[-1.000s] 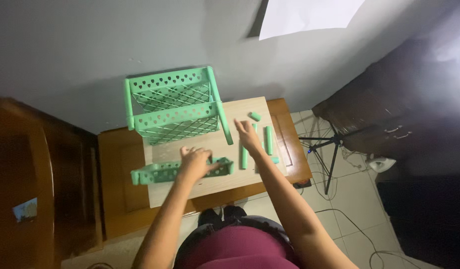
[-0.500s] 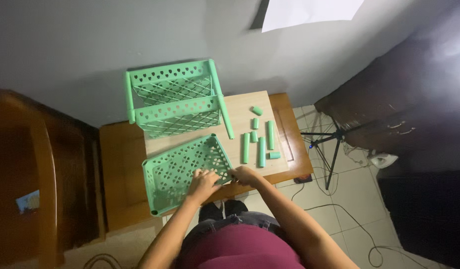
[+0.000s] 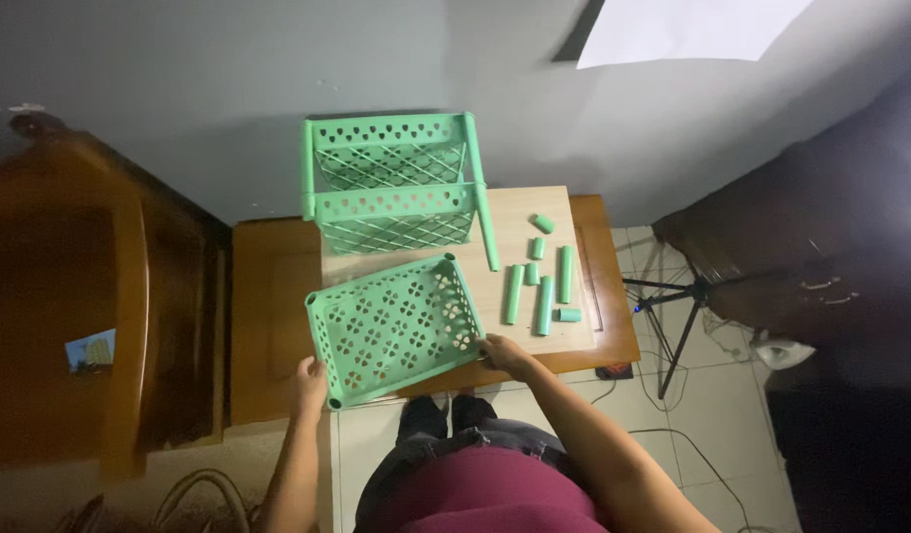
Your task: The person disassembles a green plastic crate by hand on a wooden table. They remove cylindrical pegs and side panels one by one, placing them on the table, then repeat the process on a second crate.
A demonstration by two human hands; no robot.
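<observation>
Wooden table (image 3: pixel 273 326), brown, standing against a grey wall (image 3: pixel 228 89); a pale board (image 3: pixel 574 341) covers its right part. Dark wooden furniture (image 3: pixel 71 316), far left of scene, partly blurred. Assembled green plastic rack (image 3: pixel 391 183), two perforated tiers joined by corner posts, lying on its side at the far edge of the table and touching the wall. Loose green basket tray (image 3: pixel 391 326), rectangular, with a pierced floor and low walls, lying flat and slightly turned on the near part of the table, just near of the rack and left of the tubes. Left hand (image 3: pixel 309 383), fingers curled around the tray's near-left corner, gripping it. Right hand (image 3: pixel 505 353), fingers closed on the tray's near-right corner, holding the rim. Long green post (image 3: pixel 487 237), running near-to-far along the right side of the rack. Set of green tubes (image 3: pixel 539 291) lying on the board right of the tray, mostly parallel, several long and several short, close together but apart from the tray. Black tripod (image 3: pixel 673 316) on the tiled floor (image 3: pixel 712 415), right of the table. Small dark object (image 3: pixel 613 372) on the floor by the table's near-right corner; its kind cannot be told.
</observation>
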